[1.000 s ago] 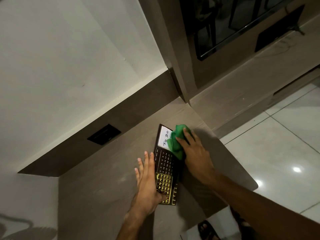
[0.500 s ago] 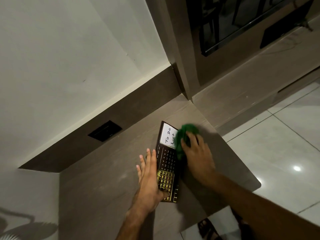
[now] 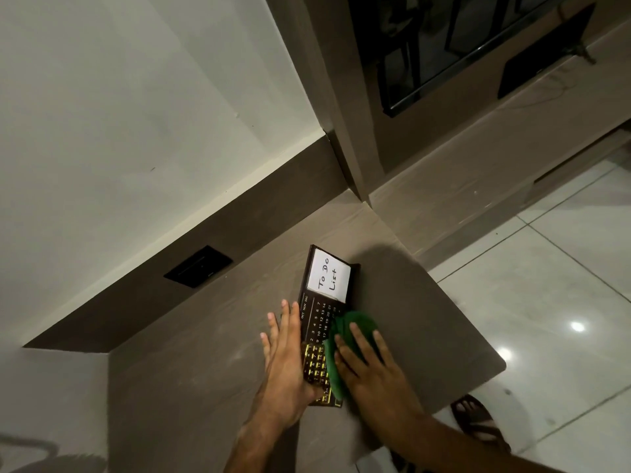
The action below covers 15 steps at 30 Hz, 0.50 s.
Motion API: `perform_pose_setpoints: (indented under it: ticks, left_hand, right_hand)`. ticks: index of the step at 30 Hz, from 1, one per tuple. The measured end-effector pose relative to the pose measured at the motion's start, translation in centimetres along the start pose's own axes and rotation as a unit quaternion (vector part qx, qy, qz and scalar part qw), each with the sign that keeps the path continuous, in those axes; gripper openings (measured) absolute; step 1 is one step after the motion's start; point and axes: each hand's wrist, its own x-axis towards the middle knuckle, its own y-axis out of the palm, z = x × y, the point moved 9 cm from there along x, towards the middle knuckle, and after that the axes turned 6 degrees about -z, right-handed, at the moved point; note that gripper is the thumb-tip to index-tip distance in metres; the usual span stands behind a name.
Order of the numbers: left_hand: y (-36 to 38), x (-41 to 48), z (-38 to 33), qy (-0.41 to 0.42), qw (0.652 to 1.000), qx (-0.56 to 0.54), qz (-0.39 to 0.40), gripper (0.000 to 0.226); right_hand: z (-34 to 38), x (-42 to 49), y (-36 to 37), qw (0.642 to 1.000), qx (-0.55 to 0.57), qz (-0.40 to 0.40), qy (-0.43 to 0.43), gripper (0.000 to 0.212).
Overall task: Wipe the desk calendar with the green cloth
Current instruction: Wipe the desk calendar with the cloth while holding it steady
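Observation:
The desk calendar (image 3: 319,322) is a dark long block with gold squares and a white "To Do List" card at its far end; it lies on the brown desk (image 3: 191,377). My left hand (image 3: 285,367) rests flat along its left edge, fingers straight, thumb on the near end. The green cloth (image 3: 341,349) is bunched under my right hand (image 3: 367,368), which presses it on the calendar's near right part. The calendar's near right corner is hidden by the cloth.
A black socket plate (image 3: 198,266) sits in the brown back panel. The desk's right edge (image 3: 478,322) drops to a glossy tiled floor (image 3: 553,302). A dark glass cabinet (image 3: 454,42) stands beyond. A sandalled foot (image 3: 478,419) shows below the desk corner.
My right hand has slid the green cloth from the calendar's far end, over the white card, down towards me to the near half. The white card is now uncovered. My left hand stays put.

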Motion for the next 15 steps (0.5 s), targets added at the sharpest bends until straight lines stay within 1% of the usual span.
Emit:
perform_pose_setpoints:
  ticks: [1, 3, 4, 8, 11, 13, 15]
  left_hand:
    - [0.0, 0.0, 0.0, 0.000, 1.000, 0.000, -0.001, 0.145]
    - [0.0, 0.0, 0.0, 0.001, 1.000, 0.000, -0.003, 0.147]
    - [0.0, 0.0, 0.0, -0.002, 1.000, 0.000, -0.004, 0.147]
    - [0.0, 0.1, -0.2, -0.009, 1.000, -0.025, -0.006, 0.147]
    - [0.0, 0.3, -0.2, -0.012, 1.000, -0.018, -0.013, 0.147]
    - [0.1, 0.3, 0.0, -0.017, 1.000, -0.014, -0.015, 0.147]
    - [0.1, 0.3, 0.1, -0.018, 0.999, -0.020, -0.020, 0.148]
  right_hand:
    - [-0.7, 0.6, -0.4, 1.000, 0.001, -0.015, 0.007, 0.080]
    - [-3.5, 2.7, -2.9, 0.996, -0.015, -0.077, 0.047, 0.073]
    - [-5.0, 4.1, -3.8, 0.993, -0.023, -0.094, 0.063, 0.073]
    - [-7.9, 8.1, -6.3, 0.992, -0.028, -0.087, 0.084, 0.074]
    - [-8.3, 8.4, -6.6, 0.991, -0.022, -0.097, 0.089, 0.074]
    - [-7.4, 7.6, -5.8, 0.992, -0.038, -0.092, 0.079, 0.074]
    - [-5.1, 5.6, -3.7, 0.996, -0.043, -0.068, 0.045, 0.072]
